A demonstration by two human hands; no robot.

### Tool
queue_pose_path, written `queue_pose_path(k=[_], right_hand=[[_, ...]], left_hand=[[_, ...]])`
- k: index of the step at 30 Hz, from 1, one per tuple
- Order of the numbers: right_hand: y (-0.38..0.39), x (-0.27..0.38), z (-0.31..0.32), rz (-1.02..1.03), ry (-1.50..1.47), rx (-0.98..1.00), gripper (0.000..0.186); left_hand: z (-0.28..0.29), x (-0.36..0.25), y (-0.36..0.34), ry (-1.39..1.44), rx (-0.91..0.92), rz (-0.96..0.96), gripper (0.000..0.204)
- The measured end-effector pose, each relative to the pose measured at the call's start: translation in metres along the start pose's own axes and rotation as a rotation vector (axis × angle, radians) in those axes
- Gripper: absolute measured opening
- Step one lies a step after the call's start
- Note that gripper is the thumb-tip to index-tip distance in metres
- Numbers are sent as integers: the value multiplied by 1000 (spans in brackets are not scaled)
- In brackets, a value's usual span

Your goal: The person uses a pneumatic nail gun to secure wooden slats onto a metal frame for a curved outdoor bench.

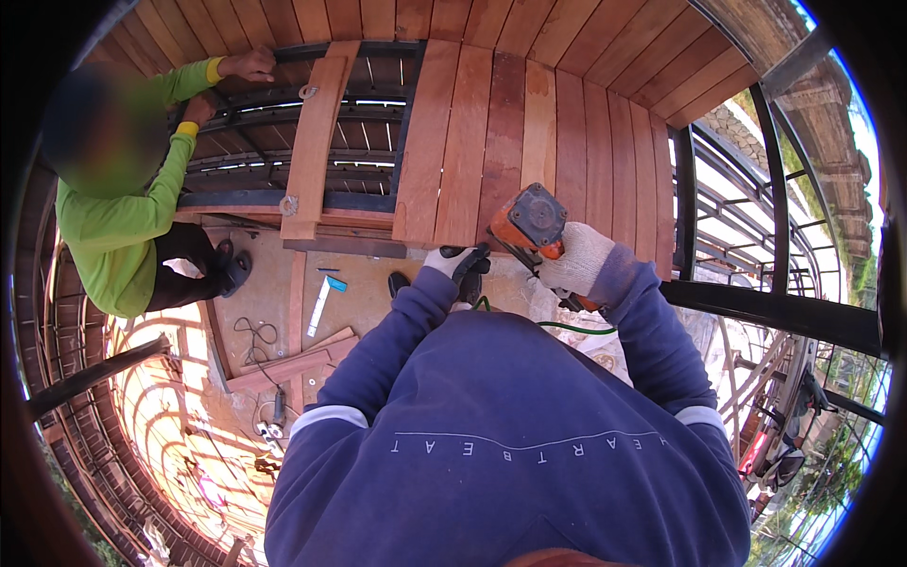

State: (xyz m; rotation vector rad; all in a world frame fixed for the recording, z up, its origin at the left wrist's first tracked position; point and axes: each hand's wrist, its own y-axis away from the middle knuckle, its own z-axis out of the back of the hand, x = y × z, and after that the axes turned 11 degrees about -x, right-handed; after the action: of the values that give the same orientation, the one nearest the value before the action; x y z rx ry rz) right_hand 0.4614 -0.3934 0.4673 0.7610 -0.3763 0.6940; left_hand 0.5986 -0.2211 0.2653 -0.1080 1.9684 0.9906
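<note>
My right hand (577, 262), in a white knit glove, grips an orange nail gun (529, 225) with a dark cap. The gun's head sits over the front ends of the reddish wooden planks (504, 132). A green hose (578, 328) runs by the gun and below my sleeves. At the planks' front edge, left of the gun, is my left hand (456, 259) in a white glove with dark fingers. Those fingers curl together; whatever they may hold is hidden.
A co-worker in a green shirt (118, 222) leans over the open black metal frame (373, 123) at left. A loose plank (315, 142) spans that frame. Offcuts (293, 367) and a corded power tool (278, 408) lie on the floor. Black railings (779, 189) stand at right.
</note>
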Motion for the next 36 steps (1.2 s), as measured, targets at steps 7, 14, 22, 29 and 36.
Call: queue_pose_path(k=[7, 14, 22, 29, 36], right_hand=[[11, -11, 8, 41, -124, -116, 37], [47, -40, 21, -153, -383, -305, 33], [68, -50, 8, -138, -414, -341, 28], [58, -66, 0, 1, -445, -365, 28], [54, -48, 1, -73, -390, -351, 27]], left_hand=[[-3, -10, 3, 34, 9, 87, 27], [9, 7, -8, 166, -17, 155, 30], [15, 14, -15, 166, -29, 165, 31], [31, 7, -9, 196, 65, 208, 29], [57, 13, -9, -266, 209, 8, 31]])
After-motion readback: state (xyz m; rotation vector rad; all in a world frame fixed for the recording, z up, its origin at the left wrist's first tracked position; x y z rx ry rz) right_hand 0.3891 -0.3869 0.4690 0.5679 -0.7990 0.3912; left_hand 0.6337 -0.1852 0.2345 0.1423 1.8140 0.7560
